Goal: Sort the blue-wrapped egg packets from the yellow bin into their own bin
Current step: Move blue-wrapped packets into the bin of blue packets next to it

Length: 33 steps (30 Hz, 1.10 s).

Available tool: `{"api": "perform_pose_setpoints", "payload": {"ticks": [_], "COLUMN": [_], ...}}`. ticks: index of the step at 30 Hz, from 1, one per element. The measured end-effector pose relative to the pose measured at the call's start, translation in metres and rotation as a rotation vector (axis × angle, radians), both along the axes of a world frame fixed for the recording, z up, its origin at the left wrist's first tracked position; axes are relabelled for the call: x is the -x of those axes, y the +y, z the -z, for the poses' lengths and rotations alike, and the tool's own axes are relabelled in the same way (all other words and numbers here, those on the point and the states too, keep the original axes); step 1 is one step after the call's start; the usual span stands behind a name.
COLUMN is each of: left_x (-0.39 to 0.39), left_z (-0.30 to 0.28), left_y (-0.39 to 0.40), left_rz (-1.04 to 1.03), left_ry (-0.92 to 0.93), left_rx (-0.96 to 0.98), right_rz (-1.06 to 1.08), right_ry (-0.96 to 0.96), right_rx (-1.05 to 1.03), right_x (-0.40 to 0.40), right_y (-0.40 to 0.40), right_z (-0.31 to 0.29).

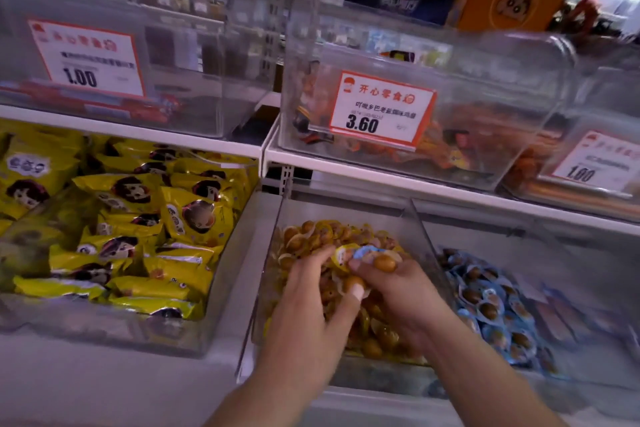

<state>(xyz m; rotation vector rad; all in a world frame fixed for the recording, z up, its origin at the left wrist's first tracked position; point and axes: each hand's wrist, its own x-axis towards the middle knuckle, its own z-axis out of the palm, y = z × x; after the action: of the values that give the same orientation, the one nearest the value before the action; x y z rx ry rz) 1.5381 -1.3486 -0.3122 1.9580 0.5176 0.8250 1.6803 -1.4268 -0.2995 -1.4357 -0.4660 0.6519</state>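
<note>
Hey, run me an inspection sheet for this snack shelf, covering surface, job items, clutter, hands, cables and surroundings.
Surface: white shelf carrying clear bins.
Job's things: yellow bin full of yellow-wrapped egg packets; blue-wrapped egg packets in the bin to its right; one blue-wrapped packet held above the yellow bin.
Clutter: yellow snack bags in the left bin.
Hands: left hand fingers among the packets; right hand grips several egg packets.
Cables: nothing seen.
Surroundings: upper shelf bins, 3.60 price tag.

Price tags I can read on the upper-shelf bins

I read "开心零食" and "3.60" on the middle price tag [382, 110]; "1.00" on the left price tag [86, 57] and again on the right price tag [594, 166]. Their smaller print, and the wording on the yellow snack bags [197, 215], is too blurred for me.
</note>
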Motion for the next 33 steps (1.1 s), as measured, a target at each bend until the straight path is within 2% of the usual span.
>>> {"api": "perform_pose_setpoints", "payload": {"ticks": [2, 4, 6, 9, 13, 17, 20, 25, 27, 29, 33], "left_x": [-0.014, -0.024, -0.026, -0.024, -0.022, -0.022, -0.020, -0.020, -0.021, -0.022, -0.024], "left_z": [0.004, 0.005, 0.006, 0.009, 0.014, 0.015, 0.013, 0.011, 0.014, 0.016, 0.018], "left_y": [-0.002, 0.005, 0.013, 0.027, 0.041, 0.041, 0.036, 0.019, 0.017, 0.020, 0.020], "left_rz": [0.074, 0.094, 0.066, -0.058, -0.076, -0.021, -0.002, 0.121, 0.138, 0.127, 0.165], "left_ry": [0.050, 0.016, 0.039, 0.077, 0.225, 0.237, 0.181, 0.093, 0.101, 0.118, 0.145], "left_rx": [0.308, 0.403, 0.330, 0.233, 0.126, 0.008, -0.016, -0.030, -0.075, -0.110, -0.180], "right_rz": [-0.016, -0.062, -0.076, 0.014, 0.173, 0.159, 0.156, 0.012, -0.127, -0.219, -0.184], "right_ry": [0.100, 0.108, 0.079, 0.038, -0.416, -0.633, -0.635, -0.320, -0.375, -0.557, -0.735], "right_rx": [-0.070, -0.075, -0.050, 0.003, 0.230, 0.424, 0.466, 0.301, 0.349, 0.407, 0.294], "right_x": [0.008, 0.009, 0.004, -0.005, -0.024, -0.029, -0.027, -0.015, -0.008, -0.003, -0.003], "right_y": [-0.009, -0.012, -0.014, -0.019, -0.026, -0.022, -0.019, -0.010, -0.011, -0.014, -0.026], "right_z": [0.005, 0.005, 0.002, -0.001, -0.001, 0.000, 0.000, -0.013, -0.011, -0.012, -0.018]}}
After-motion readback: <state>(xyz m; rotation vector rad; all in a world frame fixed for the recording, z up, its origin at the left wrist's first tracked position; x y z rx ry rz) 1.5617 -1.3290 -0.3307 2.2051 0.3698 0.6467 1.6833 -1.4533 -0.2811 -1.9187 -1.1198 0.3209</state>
